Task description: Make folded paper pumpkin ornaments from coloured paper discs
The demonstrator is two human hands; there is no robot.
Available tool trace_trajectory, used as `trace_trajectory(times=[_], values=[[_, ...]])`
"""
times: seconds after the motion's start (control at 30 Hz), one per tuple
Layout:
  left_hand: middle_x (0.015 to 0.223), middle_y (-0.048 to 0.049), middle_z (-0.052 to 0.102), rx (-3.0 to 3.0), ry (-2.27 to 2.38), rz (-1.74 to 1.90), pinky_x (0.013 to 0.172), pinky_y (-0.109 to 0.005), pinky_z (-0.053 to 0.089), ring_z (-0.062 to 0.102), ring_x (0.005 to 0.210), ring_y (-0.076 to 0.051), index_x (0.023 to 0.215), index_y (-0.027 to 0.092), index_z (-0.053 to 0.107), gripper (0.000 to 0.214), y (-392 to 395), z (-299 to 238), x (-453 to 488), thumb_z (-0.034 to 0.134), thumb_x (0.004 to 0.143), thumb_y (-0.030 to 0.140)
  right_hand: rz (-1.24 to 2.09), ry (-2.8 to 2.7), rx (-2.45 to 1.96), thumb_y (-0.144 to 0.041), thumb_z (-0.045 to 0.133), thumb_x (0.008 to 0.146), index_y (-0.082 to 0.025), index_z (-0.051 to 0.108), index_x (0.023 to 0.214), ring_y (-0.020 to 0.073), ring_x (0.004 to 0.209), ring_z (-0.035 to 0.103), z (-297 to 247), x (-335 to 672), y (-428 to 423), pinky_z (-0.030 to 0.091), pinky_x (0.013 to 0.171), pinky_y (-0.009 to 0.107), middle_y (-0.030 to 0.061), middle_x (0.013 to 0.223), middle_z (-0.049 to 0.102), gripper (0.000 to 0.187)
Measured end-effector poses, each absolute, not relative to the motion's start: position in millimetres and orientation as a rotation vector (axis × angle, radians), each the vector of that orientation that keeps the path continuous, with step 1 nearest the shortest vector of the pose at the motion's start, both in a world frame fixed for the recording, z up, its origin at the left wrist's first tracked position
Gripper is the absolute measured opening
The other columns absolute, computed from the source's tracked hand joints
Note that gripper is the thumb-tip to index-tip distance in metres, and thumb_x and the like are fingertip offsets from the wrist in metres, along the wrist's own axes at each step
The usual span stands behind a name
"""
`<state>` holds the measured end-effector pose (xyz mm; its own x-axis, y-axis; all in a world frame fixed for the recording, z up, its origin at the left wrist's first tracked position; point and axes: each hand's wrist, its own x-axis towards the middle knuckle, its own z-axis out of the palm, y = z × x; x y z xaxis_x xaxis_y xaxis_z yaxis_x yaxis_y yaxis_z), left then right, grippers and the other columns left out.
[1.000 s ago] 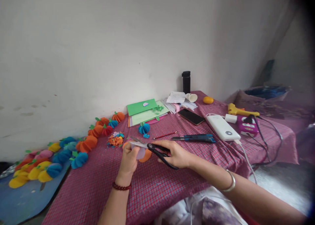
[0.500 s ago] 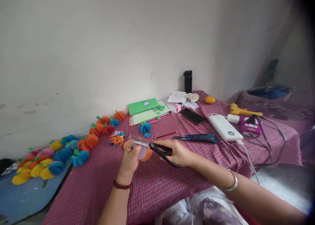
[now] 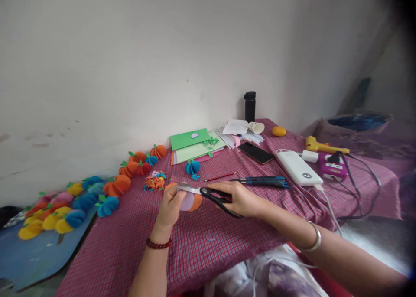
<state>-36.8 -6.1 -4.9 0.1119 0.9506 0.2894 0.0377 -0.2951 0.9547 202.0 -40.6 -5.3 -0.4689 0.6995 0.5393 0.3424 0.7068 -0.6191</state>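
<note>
My left hand (image 3: 171, 203) pinches a lilac paper disc (image 3: 186, 203) between thumb and fingers. Wrapped round the handles of black-handled scissors (image 3: 214, 195), my right hand (image 3: 242, 199) holds the blades at the upper edge of the lilac paper, close to my left fingertips. Orange paper (image 3: 196, 203) shows behind the lilac piece; whether it is held or lies on the table I cannot tell. Just beyond is a heap of coloured paper scraps (image 3: 156, 181). A blue paper pumpkin (image 3: 193, 167) and a red pencil (image 3: 220, 176) lie further back.
Paper pumpkins (image 3: 117, 186) line the table's left side. Green sheets (image 3: 190, 138) lie at the back by a black bottle (image 3: 250, 108). To the right are a phone (image 3: 256, 152), box cutter (image 3: 264, 181), white power bank (image 3: 299, 168), yellow glue gun (image 3: 325, 146) and purple power socket (image 3: 332, 167) with cables.
The scissor blades look more closed than before, and the handles have come closer together. The lilac paper has turned slightly in my left hand. The whole view has shifted a little.
</note>
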Motion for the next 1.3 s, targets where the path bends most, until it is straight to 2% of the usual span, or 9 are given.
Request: trace_trajectory(times=[0.2,0.57,0.73,0.9,1.13,1.3], values=[[0.062,0.0001,0.056,1.826,0.980,1.227,0.057,-0.023,0.040,0.049,0.059,-0.012,0.061,0.016,0.066,0.025,-11.6,0.5,-36.8,0.056,0.081,0.027,0.460,-2.173,-0.802,-0.021,0.056,0.088,-0.019,0.054,0.134,0.0199,0.104,0.066,1.2,216.3,-46.0,0.052,0.089,0.029,0.0099,0.120,0.066,0.046],[0.070,-0.0023,0.066,1.767,0.942,1.298,0.056,-0.024,0.041,0.054,0.061,-0.015,0.070,0.019,0.073,0.021,-11.4,-1.9,-35.3,0.056,0.079,0.027,0.407,-2.165,-0.846,-0.020,0.057,0.086,-0.021,0.055,0.132,0.0214,0.105,0.065,1.3,218.6,-50.5,0.053,0.088,0.032,0.0102,0.121,0.066,0.045],[0.068,-0.0016,0.065,1.735,0.948,1.309,0.055,-0.024,0.040,0.053,0.059,-0.014,0.065,0.018,0.070,0.020,-11.4,-3.6,-34.4,0.057,0.077,0.027,0.417,-2.161,-0.844,-0.019,0.057,0.086,-0.021,0.055,0.131,0.0208,0.104,0.065,1.9,218.7,-50.7,0.053,0.087,0.031,0.0098,0.121,0.066,0.046],[0.065,-0.0006,0.062,1.755,0.950,1.309,0.054,-0.023,0.039,0.051,0.056,-0.013,0.071,0.018,0.072,0.017,-10.6,-6.2,-34.1,0.058,0.077,0.026,0.441,-2.164,-0.860,-0.016,0.057,0.085,-0.021,0.056,0.131,0.0202,0.103,0.066,2.3,220.7,-52.3,0.053,0.087,0.030,0.0085,0.120,0.067,0.046],[0.064,-0.0004,0.060,1.814,1.015,1.238,0.056,-0.023,0.040,0.051,0.059,-0.013,0.066,0.017,0.069,0.020,-14.0,2.0,-34.3,0.057,0.079,0.026,0.460,-2.162,-0.826,-0.020,0.057,0.087,-0.022,0.057,0.130,0.0197,0.101,0.067,7.9,222.2,-54.7,0.053,0.086,0.029,0.0077,0.117,0.069,0.043],[0.068,-0.0006,0.061,1.902,1.001,1.214,0.055,-0.022,0.039,0.050,0.059,-0.013,0.071,0.017,0.070,0.020,-17.9,11.0,-33.2,0.054,0.081,0.024,0.476,-2.189,-0.834,-0.018,0.056,0.087,-0.023,0.056,0.131,0.0183,0.096,0.068,9.4,223.8,-54.9,0.053,0.083,0.028,0.0064,0.118,0.068,0.044]])
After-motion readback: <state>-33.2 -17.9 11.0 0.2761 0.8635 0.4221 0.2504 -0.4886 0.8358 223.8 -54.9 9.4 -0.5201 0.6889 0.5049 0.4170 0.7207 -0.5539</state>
